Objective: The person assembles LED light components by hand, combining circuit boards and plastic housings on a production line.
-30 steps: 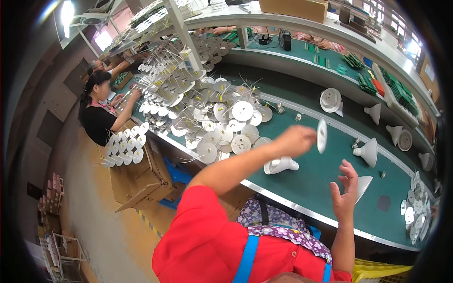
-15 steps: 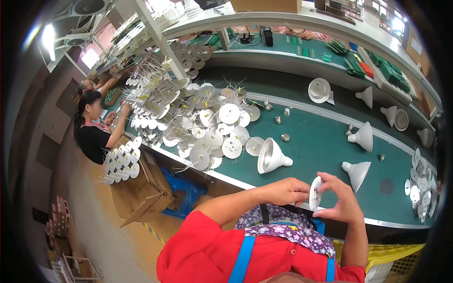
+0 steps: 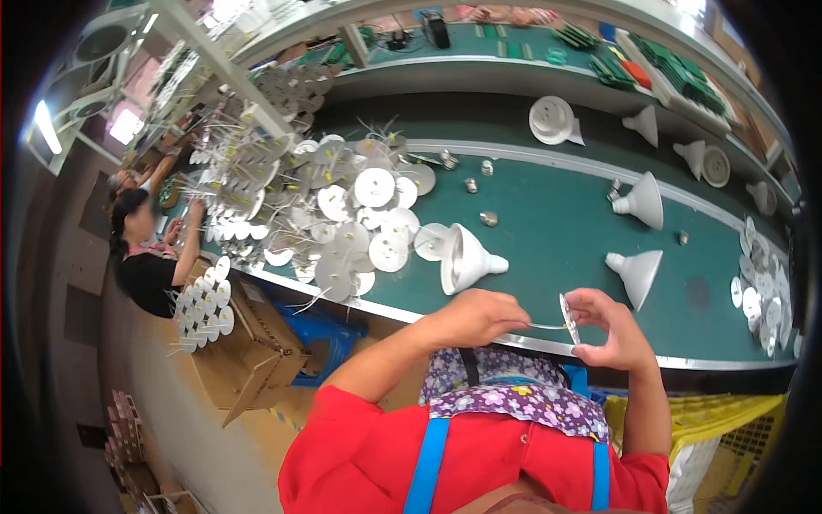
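Observation:
My right hand (image 3: 615, 330) grips a thin white round disc (image 3: 568, 319) by its rim, thumb below and fingers above, with the disc turned edge-on. From the disc's face a pale wire (image 3: 546, 325) runs left, and my left hand (image 3: 479, 319) pinches its far end. Both hands are over the near edge of the green bench. A white cone-shaped lamp housing (image 3: 467, 261) lies just beyond my left hand, its wide mouth facing left. Past my right hand lies another white lamp housing (image 3: 635, 276), and a third housing (image 3: 642, 202) is farther back.
Wired white discs (image 3: 342, 227) are heaped on the bench's left. More discs (image 3: 762, 291) lie at the right end. Small metal screw caps (image 3: 488, 218) are scattered midbench. Green circuit boards (image 3: 685, 81) fill the upper shelf. A co-worker (image 3: 145, 248) sits at far left beside a cardboard box (image 3: 248, 351).
My left hand has drawn away leftward from the disc, and the wire now stretches between both hands. The disc has turned more edge-on. The whole view has shifted slightly.

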### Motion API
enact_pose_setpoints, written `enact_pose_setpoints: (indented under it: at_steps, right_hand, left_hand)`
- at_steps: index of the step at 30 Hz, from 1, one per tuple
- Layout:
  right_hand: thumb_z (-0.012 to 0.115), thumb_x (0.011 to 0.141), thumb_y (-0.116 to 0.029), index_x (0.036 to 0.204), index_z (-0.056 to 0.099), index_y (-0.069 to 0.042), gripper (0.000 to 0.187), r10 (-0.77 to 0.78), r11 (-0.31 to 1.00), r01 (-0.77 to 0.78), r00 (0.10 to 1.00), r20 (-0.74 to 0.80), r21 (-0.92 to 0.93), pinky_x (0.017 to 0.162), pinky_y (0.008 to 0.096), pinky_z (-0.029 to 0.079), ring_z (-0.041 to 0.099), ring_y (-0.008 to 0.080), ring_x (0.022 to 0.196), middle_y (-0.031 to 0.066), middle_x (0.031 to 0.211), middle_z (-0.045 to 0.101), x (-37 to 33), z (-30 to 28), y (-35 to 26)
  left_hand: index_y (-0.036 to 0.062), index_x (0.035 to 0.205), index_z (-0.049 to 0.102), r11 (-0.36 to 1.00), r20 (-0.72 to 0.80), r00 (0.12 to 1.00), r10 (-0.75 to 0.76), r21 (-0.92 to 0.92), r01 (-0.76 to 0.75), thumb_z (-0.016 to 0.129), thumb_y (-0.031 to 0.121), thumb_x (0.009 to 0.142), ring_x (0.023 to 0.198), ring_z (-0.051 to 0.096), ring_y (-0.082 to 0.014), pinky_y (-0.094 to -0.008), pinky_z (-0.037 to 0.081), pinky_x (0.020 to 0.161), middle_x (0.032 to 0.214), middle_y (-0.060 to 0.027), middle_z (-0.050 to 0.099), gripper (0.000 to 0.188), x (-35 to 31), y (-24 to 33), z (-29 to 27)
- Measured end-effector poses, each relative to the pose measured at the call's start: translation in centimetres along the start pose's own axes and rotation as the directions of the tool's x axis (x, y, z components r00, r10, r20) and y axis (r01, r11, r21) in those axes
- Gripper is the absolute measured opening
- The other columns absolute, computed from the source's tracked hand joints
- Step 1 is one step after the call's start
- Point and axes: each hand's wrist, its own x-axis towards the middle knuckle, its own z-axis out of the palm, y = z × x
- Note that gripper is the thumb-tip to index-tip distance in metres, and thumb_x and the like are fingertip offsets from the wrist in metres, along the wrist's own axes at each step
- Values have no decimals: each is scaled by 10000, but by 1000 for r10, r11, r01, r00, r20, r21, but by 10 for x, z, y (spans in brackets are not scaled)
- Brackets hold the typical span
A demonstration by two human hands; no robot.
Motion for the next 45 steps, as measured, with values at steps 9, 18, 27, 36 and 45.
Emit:
enact_pose_setpoints:
  at_steps: [9,18,27,36,45]
  right_hand:
    - [638,707,-80,1232,436,-16,566,45,974,9,972,-233,225,931,314,427,547,185,1076,106,1230,524,-10,-27,16]
    - [642,718,-103,1254,426,-23,583,-2,964,101,928,-373,247,918,310,431,540,195,1092,132,1260,513,-19,-31,17]
    - [733,563,-134,1178,498,-35,665,-315,852,98,880,-355,-514,912,365,417,516,272,1095,130,1232,529,-20,-18,-26]
    - [769,557,-182,1145,503,-30,663,-330,471,-1,927,-177,-882,906,413,421,495,360,1052,179,1186,525,-10,-11,-43]
    - [768,575,-217,1127,505,-26,640,-297,414,30,949,-104,-910,908,423,410,493,366,1051,177,1181,528,-2,-3,-51]
  left_hand:
    - [94,1000,642,836,-509,848,147,521,169,553,-67,738,845,603,-269,-365,475,741,859,-85,639,320,-16,-54,-46]
    - [136,1122,588,679,0,998,-65,733,44,581,-17,700,783,581,-285,-379,494,698,961,-83,594,449,27,-73,-64]
    - [81,1371,275,441,86,746,-661,-760,478,361,41,804,882,633,-204,-322,583,537,1153,-128,525,575,44,-34,-1]
    - [80,1405,257,393,72,802,-594,-843,367,435,75,835,948,611,-195,-291,586,573,1207,-111,495,597,44,2,15]
    - [86,1424,223,543,-28,884,-466,-798,260,427,67,855,1062,541,-188,-281,579,624,1280,-110,437,605,40,18,23]
